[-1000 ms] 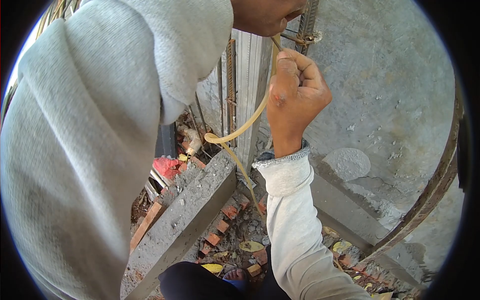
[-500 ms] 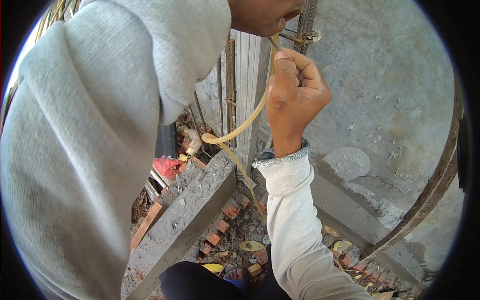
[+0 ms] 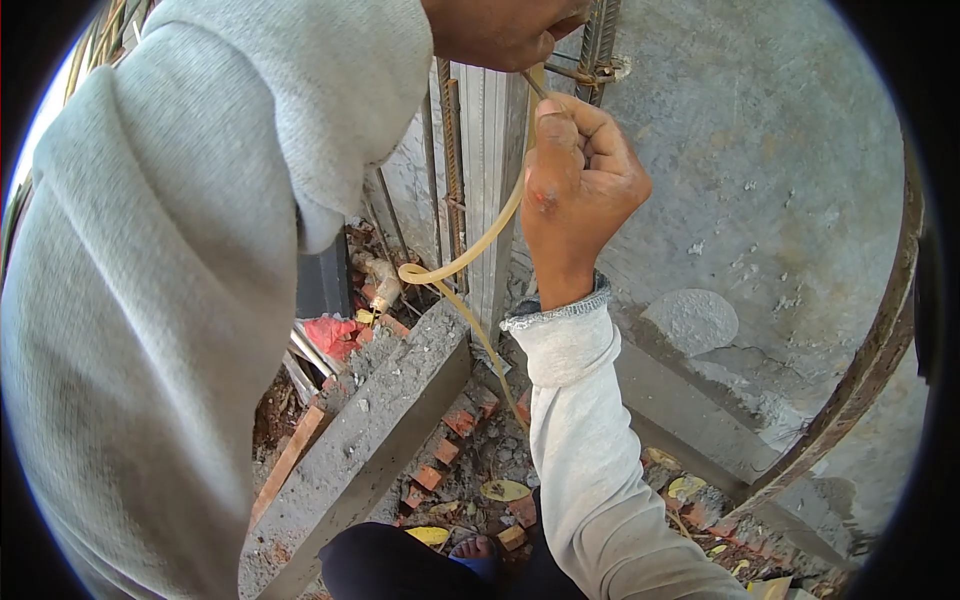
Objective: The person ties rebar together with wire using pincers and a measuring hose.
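Note:
At the top edge my left hand [image 3: 500, 35] is partly cut off, its visible fingers bent over the upper end of a yellowish flexible hose [image 3: 480, 248]. My right hand [image 3: 582, 190] is just below it, thumb and fingers closed on a thin dark pointed rod [image 3: 536, 84], perhaps a nail or pencil. The rod's tip reaches up to my left fingers, beside the hose. From there the hose hangs down, makes a small loop and runs on to the rubble. Behind it stands a grey concrete column [image 3: 492, 200].
Ribbed steel bars [image 3: 599, 50] with tie wire stick out near my right hand. A concrete beam [image 3: 370, 430] crosses the lower left, with broken bricks [image 3: 428, 477] beside it. A curved rusty edge [image 3: 850, 420] bounds the grey wall [image 3: 760, 180] on the right. A pipe fitting [image 3: 382, 283] lies left of the column.
Both hands, the rod and the upper hose have shifted slightly left in the view. The grip of my right hand looks the same.

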Action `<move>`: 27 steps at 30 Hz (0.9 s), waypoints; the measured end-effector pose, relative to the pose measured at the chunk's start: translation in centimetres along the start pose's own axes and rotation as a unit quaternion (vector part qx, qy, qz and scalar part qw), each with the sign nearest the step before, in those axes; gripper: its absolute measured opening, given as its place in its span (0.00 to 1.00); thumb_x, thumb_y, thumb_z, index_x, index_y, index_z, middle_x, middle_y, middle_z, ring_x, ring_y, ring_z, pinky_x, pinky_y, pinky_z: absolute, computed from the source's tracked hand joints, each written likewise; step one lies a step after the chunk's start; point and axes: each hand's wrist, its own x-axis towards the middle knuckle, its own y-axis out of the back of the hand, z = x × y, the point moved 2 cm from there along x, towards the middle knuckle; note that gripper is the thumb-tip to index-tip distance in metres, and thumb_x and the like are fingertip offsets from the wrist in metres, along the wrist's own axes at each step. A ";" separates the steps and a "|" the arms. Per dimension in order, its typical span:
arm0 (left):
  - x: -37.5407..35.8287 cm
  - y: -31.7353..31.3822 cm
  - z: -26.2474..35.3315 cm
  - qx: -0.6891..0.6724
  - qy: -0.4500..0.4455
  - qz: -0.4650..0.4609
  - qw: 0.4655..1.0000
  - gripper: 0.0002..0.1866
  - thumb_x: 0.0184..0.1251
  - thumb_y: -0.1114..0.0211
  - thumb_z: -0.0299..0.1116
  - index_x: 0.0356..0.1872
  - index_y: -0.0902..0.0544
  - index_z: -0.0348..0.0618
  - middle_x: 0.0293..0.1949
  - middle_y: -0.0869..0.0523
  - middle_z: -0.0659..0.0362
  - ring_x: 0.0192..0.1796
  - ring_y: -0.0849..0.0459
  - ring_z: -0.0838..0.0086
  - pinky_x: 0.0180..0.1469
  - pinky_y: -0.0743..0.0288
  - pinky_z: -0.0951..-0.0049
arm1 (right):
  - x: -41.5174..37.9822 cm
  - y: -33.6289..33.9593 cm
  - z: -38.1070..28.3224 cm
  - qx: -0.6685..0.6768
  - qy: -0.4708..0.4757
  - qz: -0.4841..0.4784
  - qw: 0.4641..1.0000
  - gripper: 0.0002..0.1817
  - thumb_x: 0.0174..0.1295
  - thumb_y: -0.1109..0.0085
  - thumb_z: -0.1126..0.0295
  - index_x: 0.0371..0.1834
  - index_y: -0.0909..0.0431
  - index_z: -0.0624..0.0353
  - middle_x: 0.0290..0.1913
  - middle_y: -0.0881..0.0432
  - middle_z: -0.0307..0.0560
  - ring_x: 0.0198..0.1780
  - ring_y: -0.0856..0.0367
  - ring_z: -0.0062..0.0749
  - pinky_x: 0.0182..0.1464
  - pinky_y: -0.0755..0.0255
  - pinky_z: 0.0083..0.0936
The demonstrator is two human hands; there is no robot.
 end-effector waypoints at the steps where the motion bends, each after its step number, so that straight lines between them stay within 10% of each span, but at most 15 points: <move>1: 0.0 0.0 0.0 0.001 0.000 0.003 1.000 0.13 0.67 0.43 0.32 0.35 0.09 0.41 0.39 0.10 0.49 0.58 0.19 0.54 0.85 0.62 0.44 | 0.0 0.0 -0.1 -0.003 0.004 0.002 1.000 0.09 0.65 0.35 0.74 0.38 0.13 0.72 0.21 0.19 0.38 0.19 0.28 0.13 0.21 0.38 0.14; 7: 0.0 0.6 1.1 0.010 0.029 -0.015 0.999 0.13 0.66 0.42 0.31 0.36 0.09 0.42 0.39 0.09 0.50 0.58 0.19 0.55 0.85 0.63 0.43 | 0.2 0.6 -0.3 -0.028 -0.018 -0.036 0.999 0.07 0.66 0.36 0.76 0.39 0.14 0.71 0.31 0.12 0.43 0.32 0.16 0.19 0.35 0.23 0.18; 27: 0.7 -1.0 -0.5 0.007 0.008 0.001 1.000 0.13 0.66 0.42 0.32 0.37 0.08 0.43 0.39 0.10 0.51 0.58 0.19 0.55 0.85 0.62 0.42 | -0.1 0.3 -0.7 0.020 -0.055 -0.029 0.998 0.08 0.65 0.36 0.75 0.37 0.13 0.71 0.32 0.12 0.45 0.33 0.17 0.19 0.35 0.24 0.18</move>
